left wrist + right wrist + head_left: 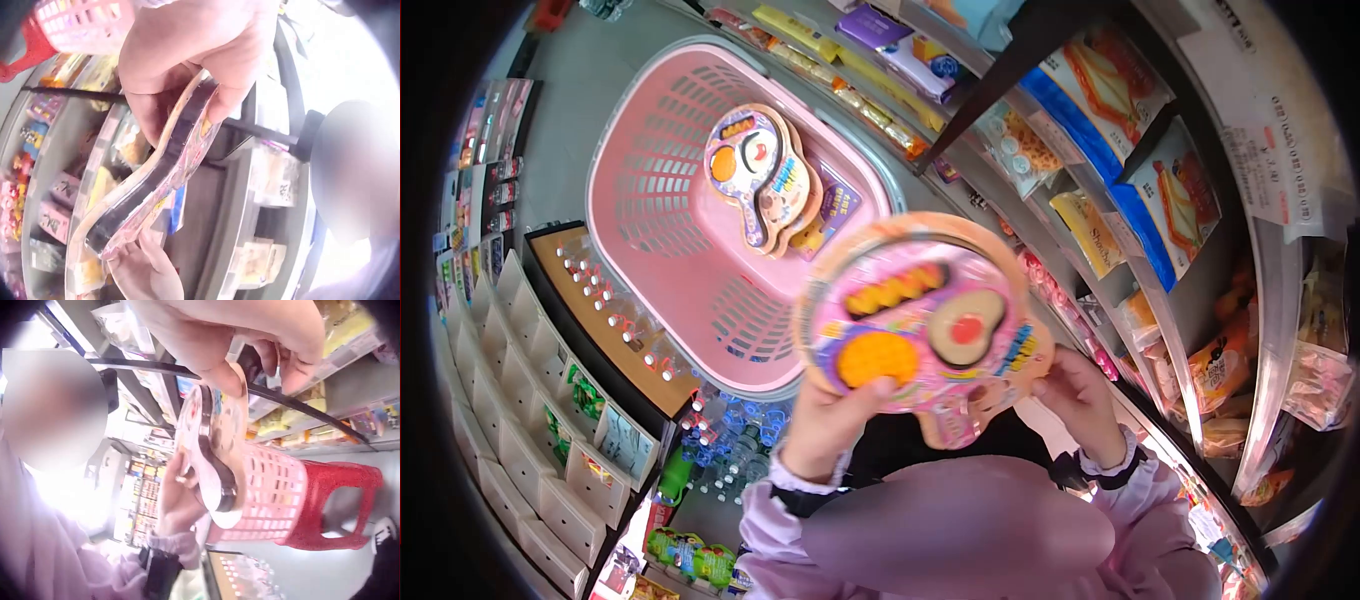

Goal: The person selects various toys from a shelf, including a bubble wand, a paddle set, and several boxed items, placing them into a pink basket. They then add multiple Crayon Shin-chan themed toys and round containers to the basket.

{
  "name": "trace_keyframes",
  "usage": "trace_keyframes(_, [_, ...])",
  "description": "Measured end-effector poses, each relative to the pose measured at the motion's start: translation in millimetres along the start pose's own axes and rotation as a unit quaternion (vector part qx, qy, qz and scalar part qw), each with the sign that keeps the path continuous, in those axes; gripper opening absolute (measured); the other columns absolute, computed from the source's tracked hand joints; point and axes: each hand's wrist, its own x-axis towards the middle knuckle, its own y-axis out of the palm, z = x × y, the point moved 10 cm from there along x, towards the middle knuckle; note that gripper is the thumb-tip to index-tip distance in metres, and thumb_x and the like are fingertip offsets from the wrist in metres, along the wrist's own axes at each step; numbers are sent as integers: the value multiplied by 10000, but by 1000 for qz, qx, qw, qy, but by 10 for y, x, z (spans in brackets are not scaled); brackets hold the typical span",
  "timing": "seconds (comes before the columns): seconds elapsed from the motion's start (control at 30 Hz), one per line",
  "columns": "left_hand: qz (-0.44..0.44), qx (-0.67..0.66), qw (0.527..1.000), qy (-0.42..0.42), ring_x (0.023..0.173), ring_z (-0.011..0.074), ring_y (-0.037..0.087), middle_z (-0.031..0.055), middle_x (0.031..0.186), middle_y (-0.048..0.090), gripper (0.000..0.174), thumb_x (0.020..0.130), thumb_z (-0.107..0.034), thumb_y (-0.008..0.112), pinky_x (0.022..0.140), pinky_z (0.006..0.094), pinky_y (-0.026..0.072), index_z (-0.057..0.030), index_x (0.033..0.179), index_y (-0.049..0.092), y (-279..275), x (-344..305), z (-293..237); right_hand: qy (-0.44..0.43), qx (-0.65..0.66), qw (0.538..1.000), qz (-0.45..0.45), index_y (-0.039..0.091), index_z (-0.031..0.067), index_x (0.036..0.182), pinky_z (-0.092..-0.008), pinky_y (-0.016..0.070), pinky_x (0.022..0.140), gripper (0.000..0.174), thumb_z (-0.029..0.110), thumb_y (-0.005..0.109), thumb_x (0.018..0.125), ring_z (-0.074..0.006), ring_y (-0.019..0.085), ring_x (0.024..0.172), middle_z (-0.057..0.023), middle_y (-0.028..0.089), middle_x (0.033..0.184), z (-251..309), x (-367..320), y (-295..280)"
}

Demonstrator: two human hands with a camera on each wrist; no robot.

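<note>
Pinching the pan-shaped pkg (905, 325) by opp. sides, L hand (825, 430) & R hand (1085, 400) are holding it up, near-right of the pink basket (655, 250), w/ similar pkgs (760, 185) lying inside.

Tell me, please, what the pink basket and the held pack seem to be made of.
Pink basket: likely plastic, smooth satin finish, judging by its moulded slots.
Held pack: perhaps card backing under glossy plastic, given its flat rim and highlights.

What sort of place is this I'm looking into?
Probably a small shop or convenience store: packaged snacks sit on tiered shelves, and many plastic bottles are massed near the pink plastic basket.
</note>
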Motion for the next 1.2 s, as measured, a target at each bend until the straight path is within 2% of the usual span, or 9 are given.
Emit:
trace_keyframes(0.1, [-80, -6, 996, 35, 1008, 215, 543, 113, 1123, 529, 531, 734, -72, 654, 867, 355, 443, 8, 1191, 395, -451, 29, -498, 0, 57, 995, 82, 465, -9, 1114, -209, 462, 685, 268, 54, 518, 859, -83, 549, 827, -51, 549, 988, 296, 226, 554])
trace_keyframes(0.27, [-120, -37, 992, 11, 1022, 245, 548, 154, 1145, 525, 394, 889, -197, 470, 845, 375, 475, 34, 1196, 386, -1193, 381, -1022, -41, 105, 984, 137, 478, -6, 1030, -212, 455, 668, 180, 72, 506, 869, -70, 542, 784, -32, 552, 940, 756, 766, 1447])
trace_keyframes(0.5, [-110, 146, 980, -79, 739, 141, 612, 82, 904, 593, 160, 891, -155, 474, 624, 267, 536, -13, 963, 466, -2122, 1130, -1354, -108, 19, 982, 154, 469, -8, 1042, -211, 440, 678, 217, 32, 522, 835, -81, 543, 794, -27, 556, 910, 601, 1792, 2101])
trace_keyframes(0.73, [-136, 198, 966, -93, 667, 136, 591, 75, 833, 590, 252, 828, -82, 557, 599, 286, 517, 7, 1043, 461, -2805, 2031, -1262, 159, 213, 959, 102, 555, 12, 934, -262, 453, 566, 194, 110, 535, 767, -153, 560, 672, -72, 588, 784, -41, 2472, 2262])
trace_keyframes(0.77, [-160, 212, 960, -88, 662, 136, 589, 73, 824, 588, 267, 821, -84, 564, 602, 290, 516, 7, 1051, 463, -2862, 2065, -1246, 213, 188, 955, 83, 529, 10, 1060, -302, 416, 795, 298, 151, 528, 798, -141, 551, 854, -67, 581, 940, -139, 2499, 2209])
trace_keyframes(0.87, [-194, 285, 933, -104, 655, 128, 572, 41, 801, 572, 287, 806, -121, 587, 621, 294, 496, -1, 1046, 487, -2880, 2088, -1177, 222, 193, 956, -3, 524, 9, 1072, -311, 389, 835, 327, 163, 540, 784, -137, 536, 919, -77, 578, 959, -92, 2557, 2004])
trace_keyframes(1.03, [-192, 342, 913, -111, 721, 120, 559, 21, 811, 570, 226, 800, -141, 582, 649, 299, 470, -6, 976, 541, -2808, 2110, -1069, 133, 52, 988, -64, 576, -111, 848, -303, 453, 490, 261, 117, 549, 724, -190, 603, 596, -129, 615, 738, -260, 2848, 1795])
trace_keyframes(1.13, [-183, 351, 912, -104, 749, 130, 557, 31, 830, 576, 241, 794, -127, 583, 661, 293, 468, 7, 990, 540, -2839, 2131, -1068, 5, -28, 999, -39, 564, -88, 904, -289, 460, 568, 274, 103, 551, 707, -187, 598, 681, -120, 613, 764, -53, 2818, 1863])
trace_keyframes(1.2, [-186, 356, 912, -87, 766, 134, 557, 37, 833, 575, 249, 788, -117, 582, 665, 296, 466, 8, 998, 535, -2864, 2175, -1071, 41, -81, 996, 0, 549, -83, 931, -274, 453, 674, 277, 94, 542, 718, -172, 571, 761, -131, 598, 829, -40, 2667, 1931])
